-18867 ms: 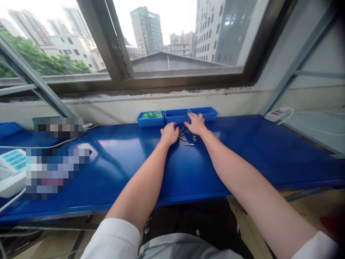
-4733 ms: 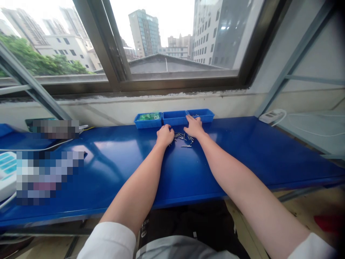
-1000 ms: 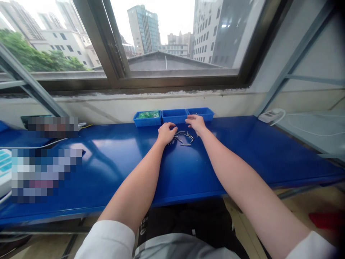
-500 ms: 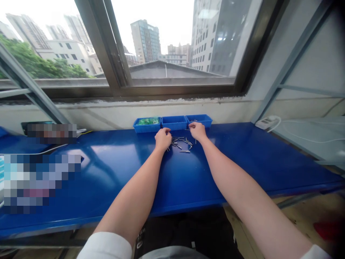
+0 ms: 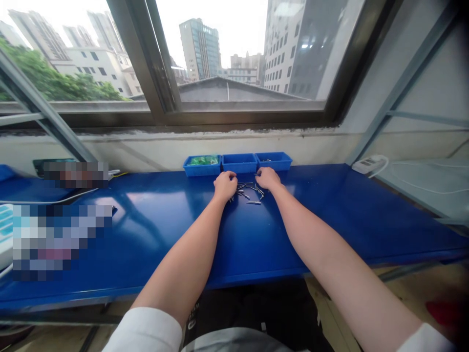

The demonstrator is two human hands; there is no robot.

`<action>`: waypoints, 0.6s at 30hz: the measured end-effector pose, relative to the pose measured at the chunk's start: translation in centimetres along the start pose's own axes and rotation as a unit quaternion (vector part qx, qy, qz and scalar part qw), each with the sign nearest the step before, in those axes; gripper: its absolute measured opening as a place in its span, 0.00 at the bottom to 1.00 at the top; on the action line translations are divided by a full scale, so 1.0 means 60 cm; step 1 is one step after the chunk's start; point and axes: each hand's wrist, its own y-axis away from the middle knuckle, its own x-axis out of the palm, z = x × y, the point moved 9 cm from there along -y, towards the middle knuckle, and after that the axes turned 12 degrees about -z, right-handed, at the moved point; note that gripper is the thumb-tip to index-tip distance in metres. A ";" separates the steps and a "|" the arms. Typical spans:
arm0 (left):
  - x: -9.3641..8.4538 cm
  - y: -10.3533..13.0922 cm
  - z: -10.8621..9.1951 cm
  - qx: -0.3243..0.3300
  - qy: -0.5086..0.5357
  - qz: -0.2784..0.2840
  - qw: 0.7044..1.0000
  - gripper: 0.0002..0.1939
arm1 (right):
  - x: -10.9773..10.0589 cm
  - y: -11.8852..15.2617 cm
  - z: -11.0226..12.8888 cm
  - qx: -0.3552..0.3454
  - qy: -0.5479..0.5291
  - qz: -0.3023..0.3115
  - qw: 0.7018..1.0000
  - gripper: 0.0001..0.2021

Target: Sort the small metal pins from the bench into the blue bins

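Note:
Several thin metal pins [image 5: 253, 202], some with a thicker end, lie scattered on the blue tabletop [image 5: 252, 244] between my hands. On the left of the pile, my left hand [image 5: 225, 185] has its fingers curled and the thumb drawn in. What those fingers hold, if anything, is hidden; pin ends show beneath the hand. To the right, my right hand [image 5: 268, 179] pinches a slim dark metal pin [image 5: 257, 174] at its fingertips, just in front of the blue bins.
Behind my hands stand three blue bins: the left bin [image 5: 202, 169] contains green packets, the middle bin [image 5: 240, 162] shows its blue inside, and the right bin [image 5: 274, 163] has small metal pieces. Farther right is a white power strip [image 5: 370, 164]. Blurred items lie at the left.
The view has tilted and shifted slightly. My right hand has turned a little and come closer to the pins; my left hand stays beside the pile with fingers curled.

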 end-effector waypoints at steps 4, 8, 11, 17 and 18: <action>-0.001 0.002 -0.003 -0.002 -0.005 0.007 1.000 0.11 | 0.002 0.001 -0.008 0.032 -0.002 0.006 0.999 0.11; 0.001 0.001 -0.002 0.001 -0.007 0.010 1.000 0.11 | 0.002 0.002 -0.007 0.030 -0.022 0.009 0.999 0.08; 0.003 -0.001 -0.001 0.008 -0.007 0.007 1.000 0.11 | -0.009 -0.004 0.000 0.014 -0.085 -0.030 0.996 0.06; 0.001 0.002 -0.006 0.008 -0.013 0.011 1.000 0.12 | -0.007 -0.012 0.019 0.029 -0.366 -0.019 0.930 0.10; 0.001 0.002 -0.008 0.008 -0.015 0.013 1.000 0.12 | -0.008 -0.012 0.017 0.049 -0.399 -0.018 0.915 0.12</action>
